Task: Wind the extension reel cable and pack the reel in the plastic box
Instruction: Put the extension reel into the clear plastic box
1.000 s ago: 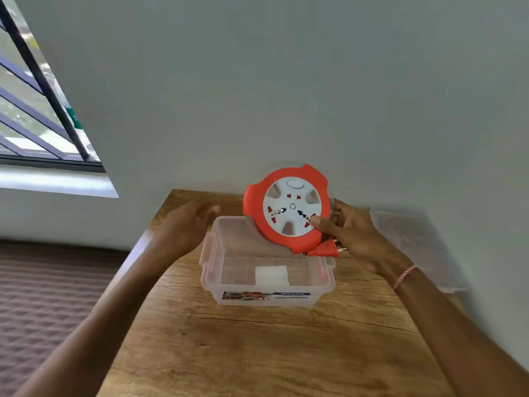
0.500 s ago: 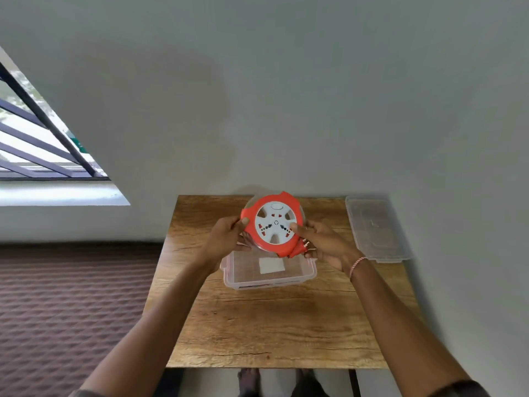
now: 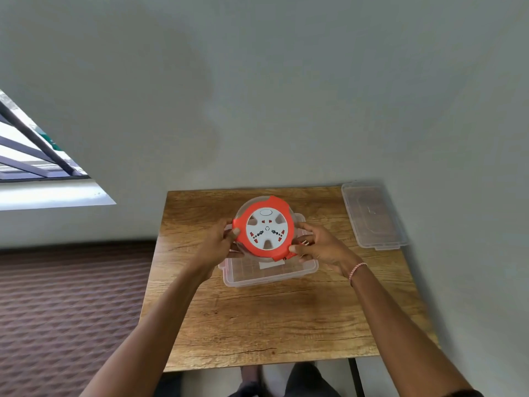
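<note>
An orange extension reel [image 3: 264, 228] with a white socket face is held tilted above the clear plastic box [image 3: 272, 275], which stands open on the wooden table [image 3: 272, 319]. My left hand [image 3: 219, 247] grips the reel's left rim. My right hand [image 3: 322, 247] grips the right rim and also holds the orange plug [image 3: 297, 249] with its metal pins against the reel. The cable is wound inside the reel and mostly hidden.
The box's clear lid [image 3: 372, 214] lies flat at the table's back right corner, against the wall. A window with bars [image 3: 34, 159] is at the left. A patterned brown floor lies left of the table.
My left hand has come onto the reel's left rim, so both hands now hold it. The reel has settled lower over the box as the view pulled back.
</note>
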A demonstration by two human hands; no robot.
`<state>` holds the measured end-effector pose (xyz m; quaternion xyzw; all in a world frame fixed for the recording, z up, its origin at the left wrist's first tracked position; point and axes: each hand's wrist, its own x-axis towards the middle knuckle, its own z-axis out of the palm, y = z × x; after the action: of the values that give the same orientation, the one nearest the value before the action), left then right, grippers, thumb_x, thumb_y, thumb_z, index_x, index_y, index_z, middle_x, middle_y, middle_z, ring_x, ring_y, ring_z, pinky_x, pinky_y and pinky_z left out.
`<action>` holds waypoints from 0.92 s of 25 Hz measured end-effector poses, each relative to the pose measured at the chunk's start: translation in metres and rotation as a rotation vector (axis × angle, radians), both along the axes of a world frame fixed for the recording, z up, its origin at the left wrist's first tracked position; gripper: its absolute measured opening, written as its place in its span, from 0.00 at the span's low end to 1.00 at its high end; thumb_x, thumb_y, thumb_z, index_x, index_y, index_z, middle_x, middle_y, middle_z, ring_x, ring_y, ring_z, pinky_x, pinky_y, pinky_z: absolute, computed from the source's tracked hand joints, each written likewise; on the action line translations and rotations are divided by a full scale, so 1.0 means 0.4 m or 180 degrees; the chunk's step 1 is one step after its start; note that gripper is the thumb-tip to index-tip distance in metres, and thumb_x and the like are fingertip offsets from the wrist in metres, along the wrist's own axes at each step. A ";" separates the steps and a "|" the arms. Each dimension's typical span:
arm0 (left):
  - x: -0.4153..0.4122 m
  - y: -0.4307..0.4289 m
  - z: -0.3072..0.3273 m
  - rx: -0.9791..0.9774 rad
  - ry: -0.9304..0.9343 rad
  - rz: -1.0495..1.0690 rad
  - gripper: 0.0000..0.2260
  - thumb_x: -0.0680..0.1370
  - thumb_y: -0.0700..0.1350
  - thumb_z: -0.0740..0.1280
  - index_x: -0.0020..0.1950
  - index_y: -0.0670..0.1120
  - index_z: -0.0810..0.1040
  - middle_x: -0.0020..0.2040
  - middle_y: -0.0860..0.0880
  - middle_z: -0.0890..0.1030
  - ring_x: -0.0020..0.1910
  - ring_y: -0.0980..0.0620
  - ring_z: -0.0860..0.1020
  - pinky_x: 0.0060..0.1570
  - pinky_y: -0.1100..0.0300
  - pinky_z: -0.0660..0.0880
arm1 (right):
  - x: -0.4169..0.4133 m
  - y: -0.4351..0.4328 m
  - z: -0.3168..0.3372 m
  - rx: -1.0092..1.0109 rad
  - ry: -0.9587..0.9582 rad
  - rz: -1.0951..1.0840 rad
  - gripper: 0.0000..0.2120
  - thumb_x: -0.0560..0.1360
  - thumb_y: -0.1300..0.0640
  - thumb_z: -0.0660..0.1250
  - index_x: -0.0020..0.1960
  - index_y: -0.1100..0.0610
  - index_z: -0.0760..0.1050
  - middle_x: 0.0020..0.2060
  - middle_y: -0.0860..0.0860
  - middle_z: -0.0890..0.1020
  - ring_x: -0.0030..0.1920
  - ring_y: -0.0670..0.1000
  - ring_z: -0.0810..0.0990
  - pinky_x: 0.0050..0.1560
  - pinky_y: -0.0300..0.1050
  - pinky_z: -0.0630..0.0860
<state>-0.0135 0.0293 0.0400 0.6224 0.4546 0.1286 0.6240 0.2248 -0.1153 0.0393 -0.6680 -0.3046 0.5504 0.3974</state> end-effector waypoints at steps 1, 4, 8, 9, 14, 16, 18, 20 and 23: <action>0.000 0.002 -0.003 0.0008 0.0043 -0.0065 0.10 0.86 0.44 0.60 0.67 0.45 0.71 0.55 0.43 0.84 0.48 0.47 0.86 0.41 0.57 0.84 | -0.005 0.002 -0.006 -0.0027 -0.0135 -0.0083 0.37 0.70 0.63 0.79 0.75 0.53 0.68 0.51 0.59 0.86 0.50 0.57 0.87 0.46 0.51 0.84; 0.011 0.012 -0.016 0.0160 0.0334 -0.0249 0.13 0.85 0.41 0.60 0.69 0.43 0.70 0.60 0.43 0.81 0.50 0.45 0.85 0.40 0.58 0.84 | -0.018 0.018 -0.006 -0.0203 -0.0655 -0.0148 0.30 0.72 0.62 0.77 0.70 0.55 0.70 0.49 0.58 0.85 0.43 0.56 0.87 0.42 0.52 0.85; 0.028 0.047 -0.037 0.1011 0.1218 -0.0847 0.20 0.80 0.37 0.68 0.72 0.44 0.71 0.63 0.43 0.80 0.58 0.43 0.82 0.51 0.51 0.84 | -0.028 0.048 0.001 -0.0617 -0.1539 0.0442 0.19 0.74 0.62 0.75 0.61 0.56 0.71 0.45 0.53 0.84 0.34 0.52 0.87 0.37 0.51 0.85; 0.033 0.055 -0.044 0.1204 0.1422 -0.1044 0.22 0.79 0.37 0.69 0.72 0.45 0.71 0.64 0.43 0.80 0.59 0.43 0.81 0.53 0.50 0.83 | -0.031 0.056 -0.001 -0.0729 -0.1646 0.0547 0.18 0.74 0.63 0.75 0.59 0.56 0.71 0.45 0.54 0.84 0.33 0.52 0.87 0.37 0.52 0.85; 0.057 0.061 -0.064 0.1337 0.1782 -0.1364 0.17 0.80 0.39 0.68 0.69 0.42 0.76 0.65 0.43 0.81 0.62 0.44 0.81 0.59 0.52 0.79 | -0.038 0.094 -0.010 -0.1099 -0.2111 0.0902 0.14 0.74 0.64 0.75 0.55 0.56 0.73 0.48 0.56 0.83 0.33 0.54 0.87 0.35 0.49 0.85; 0.063 0.062 -0.070 0.1385 0.1856 -0.1438 0.17 0.79 0.39 0.69 0.69 0.41 0.76 0.65 0.44 0.82 0.62 0.45 0.80 0.60 0.53 0.79 | -0.040 0.105 -0.018 -0.1169 -0.2145 0.0978 0.15 0.73 0.64 0.76 0.54 0.56 0.73 0.49 0.57 0.83 0.38 0.54 0.86 0.37 0.49 0.85; 0.071 0.062 -0.074 0.1381 0.1952 -0.1461 0.17 0.79 0.39 0.70 0.68 0.41 0.77 0.63 0.44 0.82 0.61 0.46 0.81 0.56 0.57 0.78 | -0.041 0.113 -0.039 -0.1244 -0.2442 0.1214 0.19 0.71 0.61 0.78 0.57 0.57 0.75 0.50 0.56 0.84 0.40 0.52 0.83 0.36 0.45 0.81; 0.081 0.062 -0.075 0.1426 0.2094 -0.1461 0.14 0.78 0.38 0.70 0.64 0.40 0.79 0.59 0.44 0.84 0.56 0.46 0.82 0.51 0.58 0.78 | -0.049 0.120 -0.065 -0.1309 -0.2566 0.1392 0.25 0.69 0.60 0.79 0.62 0.58 0.75 0.50 0.56 0.85 0.41 0.53 0.84 0.37 0.45 0.81; 0.093 0.057 -0.076 0.1505 0.2312 -0.1530 0.10 0.77 0.36 0.69 0.58 0.38 0.81 0.54 0.42 0.85 0.49 0.46 0.83 0.48 0.55 0.81 | -0.066 0.124 -0.092 -0.1379 -0.2570 0.1513 0.26 0.68 0.62 0.79 0.64 0.61 0.75 0.53 0.59 0.85 0.49 0.57 0.85 0.51 0.52 0.83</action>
<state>0.0237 0.0520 0.0097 0.8388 0.4446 -0.1446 0.2790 0.1986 -0.0656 0.0027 -0.8065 -0.4562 0.3744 -0.0354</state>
